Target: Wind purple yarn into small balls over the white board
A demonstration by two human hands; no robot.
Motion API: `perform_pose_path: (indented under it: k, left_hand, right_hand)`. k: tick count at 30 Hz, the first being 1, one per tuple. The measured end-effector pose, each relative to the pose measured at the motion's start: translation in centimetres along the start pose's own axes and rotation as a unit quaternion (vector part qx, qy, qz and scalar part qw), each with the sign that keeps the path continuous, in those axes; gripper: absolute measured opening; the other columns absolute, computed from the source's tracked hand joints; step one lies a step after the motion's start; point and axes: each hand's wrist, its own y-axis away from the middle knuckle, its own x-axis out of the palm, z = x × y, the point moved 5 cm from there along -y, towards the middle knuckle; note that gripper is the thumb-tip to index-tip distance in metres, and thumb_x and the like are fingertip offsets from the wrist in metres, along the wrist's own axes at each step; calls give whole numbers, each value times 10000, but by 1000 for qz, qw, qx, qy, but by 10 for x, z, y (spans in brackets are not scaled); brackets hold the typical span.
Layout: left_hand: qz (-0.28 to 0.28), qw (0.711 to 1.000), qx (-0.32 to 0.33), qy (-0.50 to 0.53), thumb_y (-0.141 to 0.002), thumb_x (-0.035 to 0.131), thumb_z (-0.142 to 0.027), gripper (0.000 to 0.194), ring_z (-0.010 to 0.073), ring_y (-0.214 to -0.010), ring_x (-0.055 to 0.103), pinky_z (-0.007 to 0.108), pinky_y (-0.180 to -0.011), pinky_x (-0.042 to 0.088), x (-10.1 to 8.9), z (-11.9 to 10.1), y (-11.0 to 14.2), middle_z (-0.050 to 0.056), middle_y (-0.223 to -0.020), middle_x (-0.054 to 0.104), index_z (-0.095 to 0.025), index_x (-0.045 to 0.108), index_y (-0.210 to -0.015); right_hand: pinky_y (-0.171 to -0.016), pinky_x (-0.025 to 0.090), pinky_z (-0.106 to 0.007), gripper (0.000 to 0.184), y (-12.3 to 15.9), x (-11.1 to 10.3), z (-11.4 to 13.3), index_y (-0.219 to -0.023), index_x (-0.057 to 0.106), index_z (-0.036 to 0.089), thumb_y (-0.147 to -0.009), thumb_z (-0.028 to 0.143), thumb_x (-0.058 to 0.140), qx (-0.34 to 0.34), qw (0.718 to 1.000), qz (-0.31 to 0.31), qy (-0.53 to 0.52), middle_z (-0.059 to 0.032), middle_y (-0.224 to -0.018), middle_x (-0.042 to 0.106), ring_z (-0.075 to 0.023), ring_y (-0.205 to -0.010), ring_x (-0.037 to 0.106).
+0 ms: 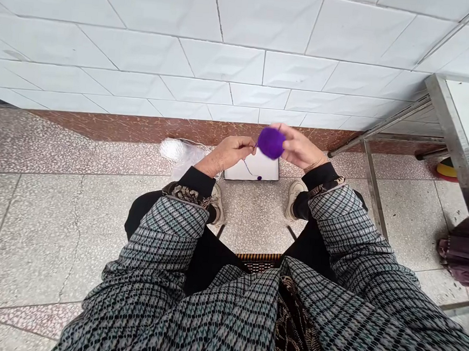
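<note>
My right hand is closed around the side of a round purple ball of yarn, held up in front of the wall. Just left of it, my left hand pinches a purple yarn strand that runs to the ball. More of the strand hangs below the left fingers and ends at a small dark purple bit at the near edge of a white box or tray on the floor. The hands partly cover that white box.
Clear plastic wrapping lies on the floor left of the box. A white tiled wall rises ahead. On the right stands a metal-framed table, with dark cloth beneath. My shoes flank the box.
</note>
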Motion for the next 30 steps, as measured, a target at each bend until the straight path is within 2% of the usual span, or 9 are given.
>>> perform_pose_path:
  k: [3, 5, 10, 13, 16, 19, 21, 26, 30]
  left_hand:
    - [27, 1000, 7, -4, -861, 511, -230, 159, 118, -634, 497, 250, -660, 396, 12, -2, -1, -15, -665, 576, -170, 632, -776]
    - [70, 997, 29, -8, -867, 514, -240, 170, 114, -638, 498, 246, -667, 399, 23, -6, 0, -12, -687, 599, -170, 641, -779]
    - [131, 989, 69, -9, -862, 528, -254, 189, 114, -652, 519, 253, -686, 412, 33, -14, 4, 1, -733, 646, -162, 673, -783]
    - [83, 995, 56, -19, -854, 529, -260, 188, 119, -670, 531, 260, -690, 407, 21, -13, 4, 13, -756, 660, -159, 671, -783]
    - [25, 999, 40, -25, -836, 521, -248, 172, 124, -672, 521, 263, -691, 402, 5, -10, 4, 8, -721, 635, -162, 646, -756]
    - [-3, 999, 26, -24, -824, 511, -237, 157, 132, -665, 514, 265, -680, 398, -4, -6, 3, -3, -685, 604, -168, 630, -748]
    - [-9, 1000, 12, -25, -828, 509, -235, 156, 134, -654, 508, 267, -669, 392, -4, -2, 1, -9, -666, 587, -169, 623, -743]
    - [24, 999, 15, -18, -848, 522, -218, 156, 123, -651, 511, 257, -667, 396, 10, -3, -1, -14, -663, 574, -165, 616, -734]
    - [100, 994, 42, -4, -870, 509, -216, 180, 106, -637, 516, 240, -669, 408, 24, -14, 4, -16, -675, 593, -159, 632, -753]
  right_hand:
    - [-694, 563, -255, 554, -3, -14, 7, -1208, 519, 261, -770, 457, 796, -43, 988, -150, -2, -43, -1086, 584, -162, -911, 630]
    - [-689, 569, -253, 554, -6, -18, 5, -1224, 500, 275, -790, 473, 783, -41, 978, -205, 21, -45, -1098, 582, -175, -940, 633]
    - [-743, 565, -278, 453, -14, -22, -18, -1142, 500, 246, -779, 304, 764, -3, 971, -205, 126, -46, -1092, 589, -184, -968, 591]
    - [-747, 552, -290, 395, -12, -18, -30, -1032, 544, 213, -704, 157, 756, 82, 965, -127, 212, -43, -994, 609, -180, -890, 567]
    - [-721, 541, -290, 374, -5, -4, -31, -1031, 592, 201, -690, 135, 729, 134, 971, 32, 195, -43, -997, 637, -171, -845, 569]
    - [-756, 535, -282, 434, 4, 7, -18, -1092, 604, 198, -689, 200, 764, 102, 980, 133, 106, -35, -1038, 642, -158, -874, 588]
    - [-795, 533, -287, 504, 8, 7, -9, -1121, 596, 186, -680, 286, 817, 65, 987, 140, 52, -40, -1045, 633, -161, -916, 605]
    - [-725, 548, -274, 689, 3, -10, 2, -1248, 534, 205, -726, 546, 828, -31, 999, -8, -28, -52, -1030, 598, -167, -899, 628]
    - [-676, 554, -251, 610, -8, -27, -9, -1251, 505, 225, -809, 550, 773, -55, 988, -138, -33, -44, -1007, 597, -140, -826, 615]
